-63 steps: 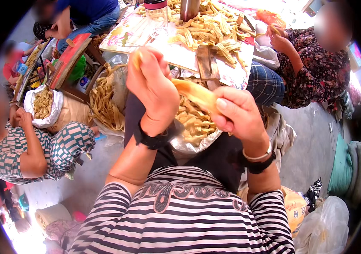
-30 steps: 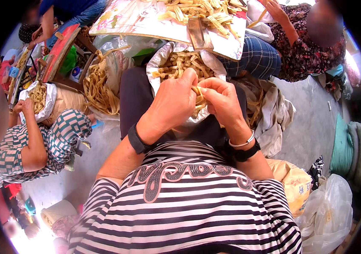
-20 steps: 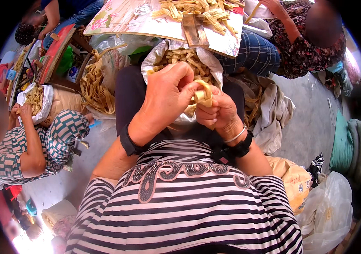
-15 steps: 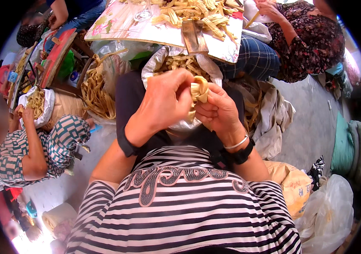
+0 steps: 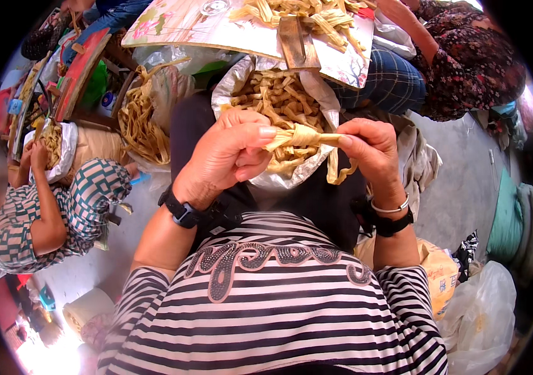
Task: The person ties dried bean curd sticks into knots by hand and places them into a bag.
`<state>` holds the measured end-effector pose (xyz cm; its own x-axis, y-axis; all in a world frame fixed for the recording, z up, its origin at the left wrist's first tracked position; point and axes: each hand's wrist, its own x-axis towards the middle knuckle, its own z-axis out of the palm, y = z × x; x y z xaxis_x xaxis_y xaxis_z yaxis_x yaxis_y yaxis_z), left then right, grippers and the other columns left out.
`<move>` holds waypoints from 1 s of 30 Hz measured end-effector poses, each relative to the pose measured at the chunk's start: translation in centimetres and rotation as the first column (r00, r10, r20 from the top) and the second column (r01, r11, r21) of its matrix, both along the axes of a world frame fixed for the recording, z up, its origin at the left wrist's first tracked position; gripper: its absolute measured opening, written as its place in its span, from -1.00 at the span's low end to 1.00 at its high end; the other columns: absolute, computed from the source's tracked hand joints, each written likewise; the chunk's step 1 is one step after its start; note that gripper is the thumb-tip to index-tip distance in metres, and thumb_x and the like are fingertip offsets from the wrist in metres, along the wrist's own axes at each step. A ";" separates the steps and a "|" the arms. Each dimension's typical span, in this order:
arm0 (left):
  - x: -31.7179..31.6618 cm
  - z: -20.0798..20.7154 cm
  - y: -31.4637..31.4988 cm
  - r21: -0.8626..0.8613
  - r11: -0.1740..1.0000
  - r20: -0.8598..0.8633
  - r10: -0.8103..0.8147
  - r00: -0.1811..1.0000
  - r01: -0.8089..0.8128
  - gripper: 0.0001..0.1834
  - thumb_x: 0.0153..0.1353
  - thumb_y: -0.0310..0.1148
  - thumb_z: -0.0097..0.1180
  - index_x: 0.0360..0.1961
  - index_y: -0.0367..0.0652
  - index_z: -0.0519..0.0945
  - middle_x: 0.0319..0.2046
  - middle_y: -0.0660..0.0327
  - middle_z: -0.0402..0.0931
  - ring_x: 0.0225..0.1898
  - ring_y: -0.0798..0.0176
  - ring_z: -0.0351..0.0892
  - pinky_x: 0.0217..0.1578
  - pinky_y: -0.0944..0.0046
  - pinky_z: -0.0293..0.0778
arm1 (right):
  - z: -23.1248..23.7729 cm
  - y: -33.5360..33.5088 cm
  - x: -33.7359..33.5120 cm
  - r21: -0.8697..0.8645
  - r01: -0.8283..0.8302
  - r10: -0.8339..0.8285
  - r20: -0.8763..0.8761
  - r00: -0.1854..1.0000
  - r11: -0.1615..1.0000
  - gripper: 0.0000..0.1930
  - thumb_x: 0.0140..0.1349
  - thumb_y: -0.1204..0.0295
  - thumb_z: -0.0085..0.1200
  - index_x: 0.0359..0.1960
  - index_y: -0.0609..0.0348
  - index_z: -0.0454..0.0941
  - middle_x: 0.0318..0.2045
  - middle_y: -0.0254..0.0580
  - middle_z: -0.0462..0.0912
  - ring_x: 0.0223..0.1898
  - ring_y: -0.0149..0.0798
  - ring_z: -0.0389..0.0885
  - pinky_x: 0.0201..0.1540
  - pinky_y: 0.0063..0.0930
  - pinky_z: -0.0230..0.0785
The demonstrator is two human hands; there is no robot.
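A pale yellow strip (image 5: 304, 135) with a knot in its middle is stretched level between my two hands, a loose tail hanging below its right side. My left hand (image 5: 226, 150) pinches the frayed left end between thumb and fingers. The thumb and fingers of my right hand (image 5: 374, 149) close on the narrow right end. Right behind and below the strip stands a white woven sack (image 5: 329, 97) between my knees. Many short knotted strips (image 5: 277, 94) fill it.
Ahead is a floral board table (image 5: 182, 28) with piled yellow strips (image 5: 326, 19) and a wooden block (image 5: 298, 45) at its near edge. Long strips (image 5: 138, 128) lie in a bag at left. Co-workers sit at left (image 5: 47, 215) and far right (image 5: 467, 69). Plastic bags (image 5: 482, 312) lie at lower right.
My hands were close together around the looped strip. They have moved apart sideways, and the knot now shows drawn tight between them. The view has shifted slightly.
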<state>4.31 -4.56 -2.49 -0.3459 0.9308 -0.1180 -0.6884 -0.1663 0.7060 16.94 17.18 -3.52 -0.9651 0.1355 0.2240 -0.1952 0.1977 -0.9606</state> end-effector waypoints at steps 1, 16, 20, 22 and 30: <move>-0.2 -0.5 0.0 -0.067 0.997 -0.112 0.029 0.993 -0.037 -0.66 0.16 -0.33 0.07 -0.73 -0.16 0.37 -0.83 0.40 0.13 -0.84 0.52 0.05 -0.82 0.49 0.00 | -0.5 0.1 -0.1 0.028 0.014 -0.015 0.020 1.000 1.000 -0.89 0.10 0.51 0.12 -0.42 0.35 0.58 -0.61 -0.37 0.53 -0.56 -0.58 0.40 -0.51 -0.70 0.22; -3.5 -0.9 2.9 -0.391 0.916 -0.908 -0.368 0.201 -0.087 -0.78 0.20 -0.24 -0.03 -0.36 -0.20 0.43 -0.59 0.02 0.40 -0.52 -0.05 0.43 -0.51 0.14 0.31 | -0.7 2.0 -4.5 0.390 -0.072 0.057 0.049 0.997 0.918 -0.90 0.04 0.50 0.13 -0.52 0.29 0.54 -0.76 -0.16 0.42 -0.72 -0.36 0.40 -0.63 -0.51 0.22; -7.1 -1.0 6.5 -0.223 0.886 -0.972 -0.234 0.024 -0.406 -0.82 0.14 -0.28 0.02 -0.33 -0.15 0.50 -0.63 0.06 0.45 -0.56 0.00 0.47 -0.51 0.17 0.34 | -0.4 5.1 -8.5 0.482 0.039 -0.070 0.047 0.996 0.875 -0.85 0.11 0.44 0.02 -0.50 0.28 0.51 -0.69 -0.09 0.46 -0.63 -0.25 0.46 -0.53 -0.43 0.27; -9.1 -1.8 8.7 -0.101 0.843 -0.981 -0.174 -0.089 -0.529 -0.83 0.14 -0.28 0.04 -0.31 -0.12 0.52 -0.63 0.07 0.47 -0.56 0.01 0.48 -0.51 0.16 0.35 | -0.9 5.9 -11.1 0.494 0.218 -0.188 -0.110 0.976 0.842 -0.85 0.11 0.44 0.02 -0.50 0.27 0.52 -0.69 -0.08 0.46 -0.64 -0.21 0.46 -0.54 -0.40 0.27; -12.0 -4.1 11.1 -0.127 0.770 -0.976 -0.210 -0.060 -0.625 -0.74 0.13 -0.16 0.05 -0.27 -0.09 0.56 -0.53 0.03 0.54 -0.44 -0.06 0.53 -0.45 0.11 0.39 | -4.4 6.7 -15.9 0.683 0.428 -0.410 -0.202 0.889 0.591 -0.82 0.06 0.37 0.07 -0.57 0.23 0.53 -0.57 0.07 0.55 -0.49 0.07 0.55 -0.44 -0.17 0.36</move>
<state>-7.70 6.55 -6.54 -0.6529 0.7184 0.2401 0.6948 0.4418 0.5676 1.06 23.88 -7.91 -0.8362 0.3204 0.4450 0.0654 0.8641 -0.4991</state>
